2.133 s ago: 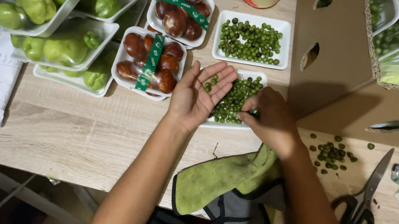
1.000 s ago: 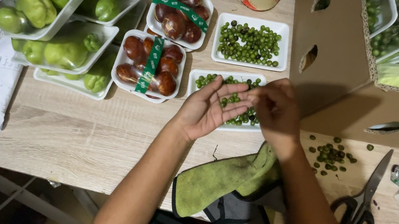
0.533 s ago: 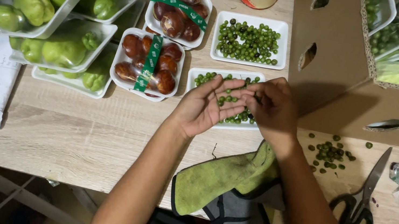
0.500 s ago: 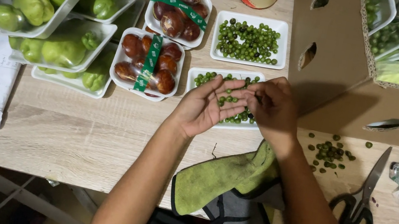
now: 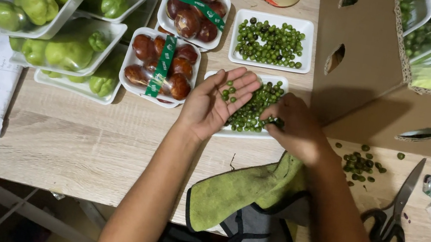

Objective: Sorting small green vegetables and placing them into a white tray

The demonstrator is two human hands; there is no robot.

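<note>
My left hand (image 5: 212,106) lies palm up over the left end of a white foam tray (image 5: 283,82) heaped with small round green berries (image 5: 253,110). Several of those berries rest on its spread fingers. My right hand (image 5: 296,130) hovers over the tray's right end, its fingertips pinched on a few dark green berries. The two hands are a short way apart.
A second tray of berries (image 5: 272,41) sits behind. Trays of brown fruit (image 5: 163,64) and green gourds (image 5: 62,50) stand left. A cardboard box (image 5: 355,63), loose berries (image 5: 360,162) and scissors (image 5: 392,220) are right. A green cloth (image 5: 241,193) hangs at the front edge.
The hands were touching over the tray; now they have parted. My left palm has swung left and flattened, and my right hand has drawn back to the right.
</note>
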